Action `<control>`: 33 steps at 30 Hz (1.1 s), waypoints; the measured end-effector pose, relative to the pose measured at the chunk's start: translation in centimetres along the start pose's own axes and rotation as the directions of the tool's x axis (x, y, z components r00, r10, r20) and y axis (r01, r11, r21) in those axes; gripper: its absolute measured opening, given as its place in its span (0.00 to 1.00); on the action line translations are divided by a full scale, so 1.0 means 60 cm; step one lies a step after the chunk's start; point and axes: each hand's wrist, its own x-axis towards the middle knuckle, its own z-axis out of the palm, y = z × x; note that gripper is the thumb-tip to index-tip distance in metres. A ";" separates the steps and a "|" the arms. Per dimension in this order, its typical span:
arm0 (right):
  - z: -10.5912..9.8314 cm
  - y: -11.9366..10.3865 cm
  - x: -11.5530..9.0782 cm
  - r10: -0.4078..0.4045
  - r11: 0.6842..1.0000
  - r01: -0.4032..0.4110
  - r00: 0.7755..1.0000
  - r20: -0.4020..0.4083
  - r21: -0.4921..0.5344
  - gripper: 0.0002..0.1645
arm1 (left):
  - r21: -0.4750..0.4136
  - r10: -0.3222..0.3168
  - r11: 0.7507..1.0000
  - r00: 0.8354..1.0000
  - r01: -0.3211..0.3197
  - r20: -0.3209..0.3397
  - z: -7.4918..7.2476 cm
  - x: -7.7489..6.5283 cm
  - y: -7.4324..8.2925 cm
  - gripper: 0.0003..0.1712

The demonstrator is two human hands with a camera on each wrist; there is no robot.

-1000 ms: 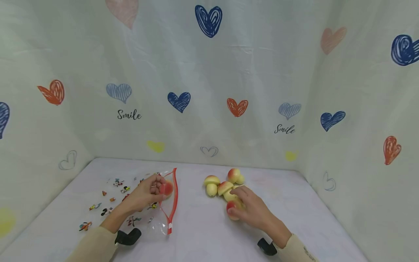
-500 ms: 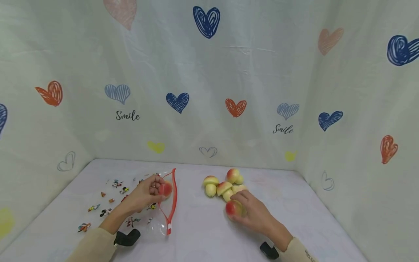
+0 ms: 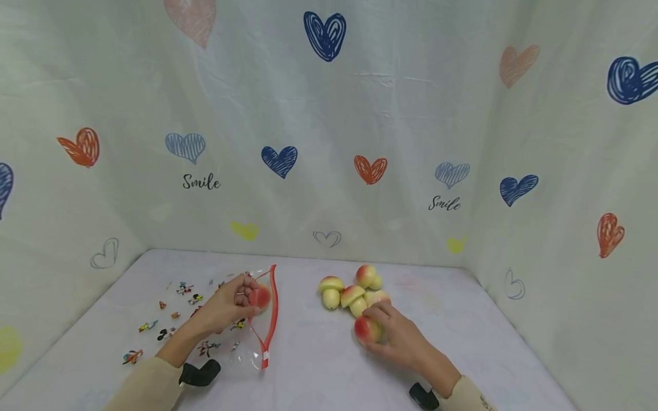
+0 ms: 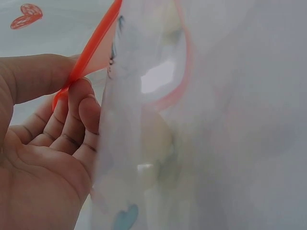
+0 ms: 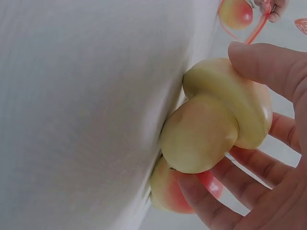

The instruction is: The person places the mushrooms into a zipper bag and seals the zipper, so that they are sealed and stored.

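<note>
In the head view my left hand (image 3: 231, 302) pinches the red zip edge of a clear zip bag (image 3: 274, 319) between thumb and fingers. The left wrist view shows this pinch on the red strip (image 4: 93, 43). A red-capped toy mushroom (image 3: 262, 297) shows at the bag's mouth, beside my fingertips. My right hand (image 3: 396, 337) grips another toy mushroom (image 3: 366, 329), thumb on its cap and fingers around the far side. Its pale stem faces the right wrist camera. Just beyond it lies a red-and-yellow toy mushroom (image 5: 175, 189).
Behind the right hand, more toy mushrooms lie grouped: one on the left (image 3: 331, 291), one in the middle (image 3: 354, 299), one at the back (image 3: 367, 275). Several small colourful figures (image 3: 148, 325) are scattered over the left of the white table (image 3: 319, 365). A heart-printed curtain surrounds it.
My right fingers have drawn in from over the group and closed around the front mushroom, uncovering the one behind. The left hand keeps its pinch on the bag, almost still.
</note>
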 end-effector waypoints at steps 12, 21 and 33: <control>-0.001 -0.001 0.001 0.013 1.000 -0.014 0.999 0.038 0.019 0.30 | -0.003 0.000 1.000 1.000 0.000 0.003 0.001 0.000 -0.002 0.27; -0.003 -0.007 0.004 -0.006 1.000 0.004 0.998 0.057 0.024 0.30 | -0.008 -0.003 1.000 1.000 0.003 0.002 0.001 -0.001 0.000 0.28; 0.013 -0.033 0.027 -0.066 0.997 0.062 0.994 0.085 0.048 0.30 | -0.004 0.002 1.000 1.000 -0.001 0.018 0.000 0.000 0.001 0.26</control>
